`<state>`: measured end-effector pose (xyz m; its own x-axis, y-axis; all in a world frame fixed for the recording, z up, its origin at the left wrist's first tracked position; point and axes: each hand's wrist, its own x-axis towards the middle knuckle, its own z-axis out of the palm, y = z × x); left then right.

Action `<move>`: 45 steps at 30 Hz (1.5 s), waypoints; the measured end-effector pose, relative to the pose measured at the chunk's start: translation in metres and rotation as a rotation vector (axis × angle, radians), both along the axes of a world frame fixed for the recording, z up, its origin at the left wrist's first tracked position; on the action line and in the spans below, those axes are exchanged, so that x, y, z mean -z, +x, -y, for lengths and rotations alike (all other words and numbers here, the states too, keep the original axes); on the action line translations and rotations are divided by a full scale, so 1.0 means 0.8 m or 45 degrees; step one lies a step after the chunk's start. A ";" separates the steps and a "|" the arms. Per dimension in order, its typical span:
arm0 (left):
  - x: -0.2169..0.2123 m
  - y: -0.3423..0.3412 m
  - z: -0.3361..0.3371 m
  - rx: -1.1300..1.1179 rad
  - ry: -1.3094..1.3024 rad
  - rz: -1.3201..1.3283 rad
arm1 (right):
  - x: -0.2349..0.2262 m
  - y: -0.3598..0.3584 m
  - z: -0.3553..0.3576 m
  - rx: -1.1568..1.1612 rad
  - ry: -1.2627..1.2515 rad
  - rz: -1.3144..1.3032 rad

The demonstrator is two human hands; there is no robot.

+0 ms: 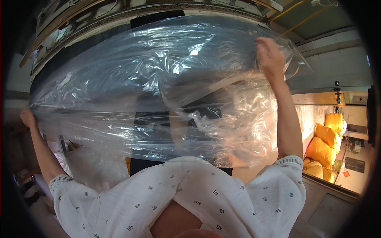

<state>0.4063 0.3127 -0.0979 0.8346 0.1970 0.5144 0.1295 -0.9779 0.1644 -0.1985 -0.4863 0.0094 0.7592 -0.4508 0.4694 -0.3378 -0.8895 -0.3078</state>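
Note:
A large, clear plastic sheet is stretched wide in front of me, wrinkled and shiny, between my two arms. I cannot tell whether it is a single layer or a bag. At the far left my left hand is closed on the sheet's edge, pulling its folds tight toward that corner. My right hand is raised at the far right with curled fingers gripping the plastic, and a loose flap hangs past it on the outer side. Dark shapes and a pale strip show blurred through the film.
A dark surface lies beneath and behind the sheet. Along the back run a ledge and wooden slats. To the right, a lit opening shows stacked yellow bundles. A cabinet-like grey panel stands at lower right.

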 end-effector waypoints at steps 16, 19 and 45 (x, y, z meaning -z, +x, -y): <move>-0.186 -0.145 -0.170 0.106 -0.399 0.157 | 0.063 -0.011 -0.018 -0.328 -0.330 -0.092; -0.177 -0.195 -0.174 0.248 -0.949 0.115 | 0.057 0.009 -0.002 -0.336 -0.206 -0.019; -0.013 -0.038 0.211 0.556 -0.841 0.179 | 0.104 0.059 0.242 0.133 0.671 0.741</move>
<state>0.3762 0.1442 -0.0878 0.8426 0.1680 0.5116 -0.3072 -0.6304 0.7129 -0.1516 -0.6800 -0.0739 0.3990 -0.7796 0.4828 -0.0671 -0.5499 -0.8325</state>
